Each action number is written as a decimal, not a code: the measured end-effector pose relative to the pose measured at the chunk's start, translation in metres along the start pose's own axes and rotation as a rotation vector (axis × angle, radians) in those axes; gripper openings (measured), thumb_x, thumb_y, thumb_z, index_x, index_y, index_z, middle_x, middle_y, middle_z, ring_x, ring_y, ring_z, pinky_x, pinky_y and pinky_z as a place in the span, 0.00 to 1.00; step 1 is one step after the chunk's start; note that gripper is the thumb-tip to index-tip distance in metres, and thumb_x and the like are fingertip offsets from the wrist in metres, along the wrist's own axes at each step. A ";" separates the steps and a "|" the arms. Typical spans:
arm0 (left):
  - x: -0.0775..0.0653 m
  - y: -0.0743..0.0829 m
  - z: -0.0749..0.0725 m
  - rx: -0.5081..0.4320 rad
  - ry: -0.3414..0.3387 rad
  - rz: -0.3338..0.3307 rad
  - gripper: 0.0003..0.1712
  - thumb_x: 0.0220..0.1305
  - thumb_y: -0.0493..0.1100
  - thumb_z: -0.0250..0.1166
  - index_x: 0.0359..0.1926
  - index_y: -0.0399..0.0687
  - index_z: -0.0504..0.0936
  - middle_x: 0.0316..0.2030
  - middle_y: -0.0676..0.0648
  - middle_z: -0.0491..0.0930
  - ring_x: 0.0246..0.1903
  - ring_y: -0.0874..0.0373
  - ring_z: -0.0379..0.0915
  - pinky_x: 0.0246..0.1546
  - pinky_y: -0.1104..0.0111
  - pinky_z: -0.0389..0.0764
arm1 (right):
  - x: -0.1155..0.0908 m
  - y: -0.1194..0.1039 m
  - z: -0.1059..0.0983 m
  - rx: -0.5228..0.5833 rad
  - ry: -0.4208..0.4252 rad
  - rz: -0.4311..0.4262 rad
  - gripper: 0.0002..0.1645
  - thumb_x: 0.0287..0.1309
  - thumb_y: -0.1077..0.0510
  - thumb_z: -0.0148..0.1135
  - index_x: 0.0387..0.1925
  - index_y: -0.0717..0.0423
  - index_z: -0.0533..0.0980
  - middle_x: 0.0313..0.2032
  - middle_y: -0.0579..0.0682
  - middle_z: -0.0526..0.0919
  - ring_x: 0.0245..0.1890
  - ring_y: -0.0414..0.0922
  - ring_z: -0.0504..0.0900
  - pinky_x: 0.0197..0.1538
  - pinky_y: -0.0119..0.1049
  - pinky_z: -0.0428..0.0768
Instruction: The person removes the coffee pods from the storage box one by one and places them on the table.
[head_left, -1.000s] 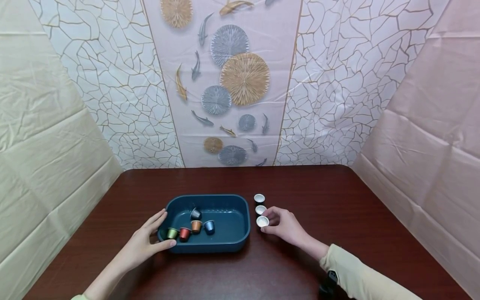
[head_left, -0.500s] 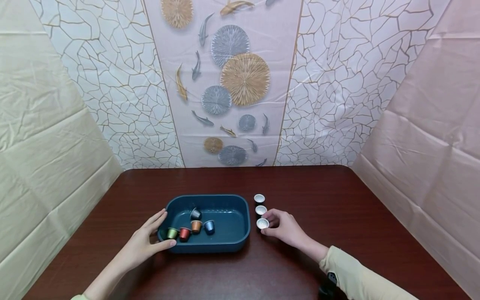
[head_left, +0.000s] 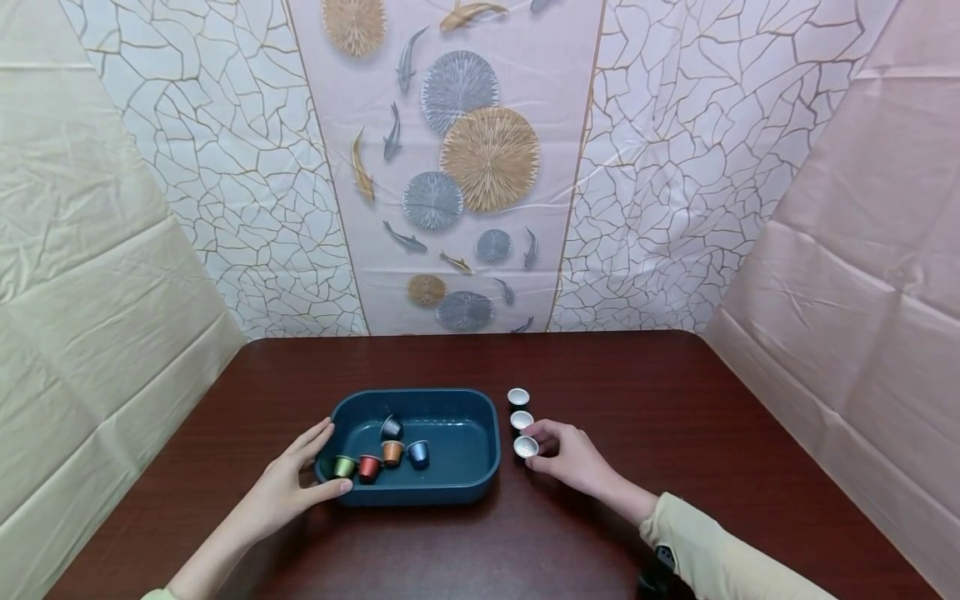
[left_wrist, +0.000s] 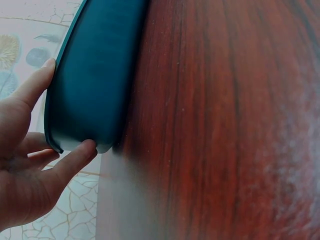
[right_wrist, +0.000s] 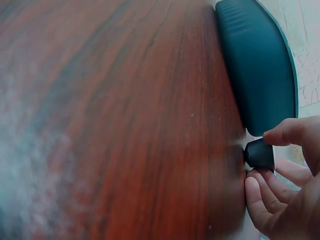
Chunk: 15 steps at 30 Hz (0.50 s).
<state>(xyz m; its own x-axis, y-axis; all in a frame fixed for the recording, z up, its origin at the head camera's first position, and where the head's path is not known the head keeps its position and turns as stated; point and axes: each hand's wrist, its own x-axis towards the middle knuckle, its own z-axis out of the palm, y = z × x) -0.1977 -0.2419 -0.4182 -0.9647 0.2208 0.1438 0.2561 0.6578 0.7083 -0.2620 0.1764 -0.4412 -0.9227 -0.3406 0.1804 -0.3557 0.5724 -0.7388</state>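
Observation:
In the head view, my left hand rests against the left end of a dark teal tray, fingers straight and thumb on the front rim. Several coffee capsules lie inside: a green capsule, a red capsule, an orange capsule, a blue capsule and a grey capsule. My right hand pinches a black coffee capsule between thumb and fingers, its white lid up, beside the tray's right end. This capsule is nearest in a row with a middle capsule and a far capsule.
A dark red wood-grain table bears everything. Patterned cloth hangs behind its back edge, and pale cloth slopes along the right side.
My right hand and the nearest black capsule have shifted slightly toward the person, widening the gap to the middle capsule. My left hand and the tray have stayed put.

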 end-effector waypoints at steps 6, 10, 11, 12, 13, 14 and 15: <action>0.000 -0.001 0.001 0.008 0.008 0.011 0.52 0.58 0.53 0.72 0.74 0.32 0.58 0.75 0.35 0.54 0.69 0.35 0.63 0.51 0.57 0.84 | 0.000 0.001 -0.001 -0.002 -0.004 -0.009 0.23 0.49 0.66 0.68 0.50 0.59 0.80 0.40 0.52 0.86 0.37 0.42 0.84 0.38 0.27 0.78; 0.000 -0.001 0.001 0.013 0.009 0.009 0.52 0.58 0.53 0.72 0.74 0.33 0.58 0.75 0.35 0.54 0.69 0.35 0.63 0.51 0.57 0.84 | -0.001 0.001 -0.001 -0.003 -0.004 -0.018 0.23 0.49 0.67 0.67 0.51 0.59 0.80 0.41 0.53 0.86 0.38 0.43 0.85 0.37 0.26 0.77; 0.000 -0.001 0.001 0.013 0.008 0.008 0.52 0.58 0.53 0.72 0.74 0.33 0.58 0.75 0.35 0.54 0.69 0.35 0.63 0.52 0.56 0.84 | -0.002 0.001 -0.001 -0.003 -0.004 -0.022 0.23 0.49 0.67 0.67 0.51 0.59 0.80 0.41 0.53 0.86 0.38 0.43 0.85 0.37 0.26 0.78; 0.000 -0.002 0.001 0.014 0.008 0.008 0.52 0.58 0.53 0.72 0.74 0.33 0.58 0.75 0.35 0.54 0.69 0.35 0.63 0.52 0.56 0.84 | -0.002 0.001 0.000 -0.004 -0.004 -0.022 0.23 0.49 0.66 0.67 0.51 0.59 0.80 0.41 0.52 0.86 0.38 0.43 0.85 0.37 0.27 0.78; 0.000 -0.002 0.001 0.013 0.007 0.007 0.52 0.58 0.53 0.72 0.74 0.33 0.58 0.75 0.35 0.54 0.69 0.35 0.63 0.52 0.56 0.84 | -0.002 0.001 0.000 -0.007 -0.003 -0.019 0.23 0.50 0.66 0.67 0.51 0.59 0.80 0.41 0.52 0.86 0.38 0.42 0.85 0.38 0.28 0.79; 0.000 -0.002 0.001 0.012 0.008 0.007 0.52 0.58 0.53 0.72 0.74 0.33 0.57 0.75 0.35 0.54 0.69 0.35 0.63 0.52 0.56 0.84 | -0.002 0.001 0.000 -0.010 -0.002 -0.016 0.22 0.50 0.65 0.68 0.51 0.58 0.80 0.41 0.51 0.86 0.38 0.42 0.84 0.39 0.28 0.79; 0.000 -0.002 0.001 0.013 0.008 0.006 0.52 0.58 0.53 0.72 0.74 0.33 0.58 0.75 0.35 0.54 0.69 0.35 0.63 0.52 0.56 0.84 | -0.002 0.001 0.000 -0.011 -0.002 -0.013 0.22 0.51 0.65 0.68 0.51 0.58 0.80 0.41 0.51 0.86 0.38 0.42 0.84 0.40 0.29 0.80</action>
<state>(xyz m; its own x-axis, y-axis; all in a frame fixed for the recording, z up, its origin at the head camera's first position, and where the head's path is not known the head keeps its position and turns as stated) -0.1980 -0.2425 -0.4200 -0.9636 0.2191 0.1534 0.2625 0.6657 0.6985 -0.2600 0.1773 -0.4425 -0.9177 -0.3497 0.1885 -0.3693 0.5761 -0.7292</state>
